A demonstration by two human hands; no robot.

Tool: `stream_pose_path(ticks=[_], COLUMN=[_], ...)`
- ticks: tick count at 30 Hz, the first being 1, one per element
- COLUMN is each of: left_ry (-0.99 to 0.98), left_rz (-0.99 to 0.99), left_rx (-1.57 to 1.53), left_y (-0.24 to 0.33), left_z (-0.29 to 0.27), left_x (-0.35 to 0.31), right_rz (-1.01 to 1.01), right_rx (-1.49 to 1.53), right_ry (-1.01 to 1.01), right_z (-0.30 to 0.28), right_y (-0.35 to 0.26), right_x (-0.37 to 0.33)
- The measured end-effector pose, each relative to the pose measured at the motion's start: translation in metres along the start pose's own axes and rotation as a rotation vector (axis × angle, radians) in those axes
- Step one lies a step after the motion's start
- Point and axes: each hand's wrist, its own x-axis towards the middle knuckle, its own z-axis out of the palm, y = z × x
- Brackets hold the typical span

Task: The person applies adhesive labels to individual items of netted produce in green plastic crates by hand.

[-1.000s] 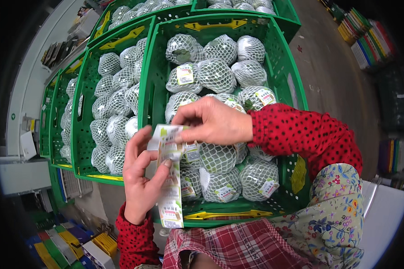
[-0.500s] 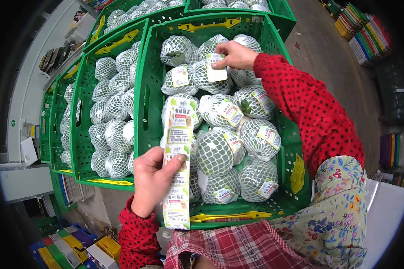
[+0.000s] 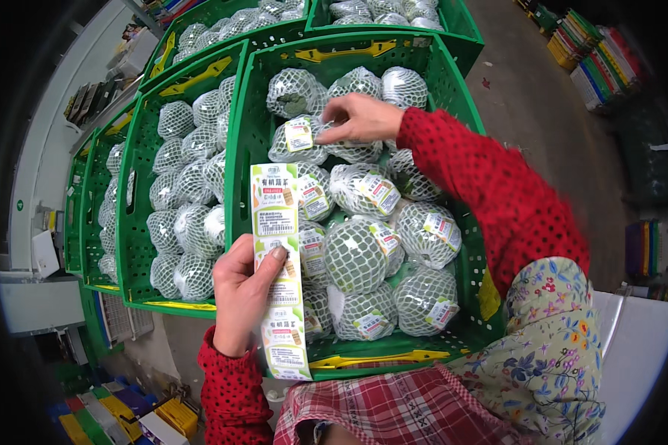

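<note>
Printed labels (image 3: 299, 135) on strip (image 3: 283, 335) (and bundles (image 3: 353, 254))

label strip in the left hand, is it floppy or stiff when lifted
The label strip probably has some stiffness, since its upper part extends straight beyond the left hand. It looks thin, so it is likely light and easily bent.

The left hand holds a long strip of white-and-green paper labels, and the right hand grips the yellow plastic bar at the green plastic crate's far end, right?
Not quite: the right hand isn't on the yellow bar; the head view shows it over white-netted round vegetables inside the crate. The left hand does hold the label strip.
</note>
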Motion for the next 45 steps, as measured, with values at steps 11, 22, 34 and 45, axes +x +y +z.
stream_pose_path(ticks=[11,22,34,45], left_ry=[0.026,-0.084,-0.085,-0.089], left_rz=[0.471,0.012,-0.078,-0.013], left_rx=[0.392,0.112,-0.025,-0.025], left_y=[0.017,-0.002,0.0,-0.005], left_z=[0.012,0.015,0.007,0.0], left_x=[0.017,-0.003,0.005,0.005], right_rz=[-0.265,0.116,0.629,0.617], right_rx=[0.558,0.105,-0.487,-0.58], right_ry=[-0.091,0.465,0.039,0.238], right_z=[0.052,-0.118,-0.082,-0.002], right_y=[-0.097,0.043,0.112,0.124], right_x=[-0.084,-0.029,-0.005,-0.026])
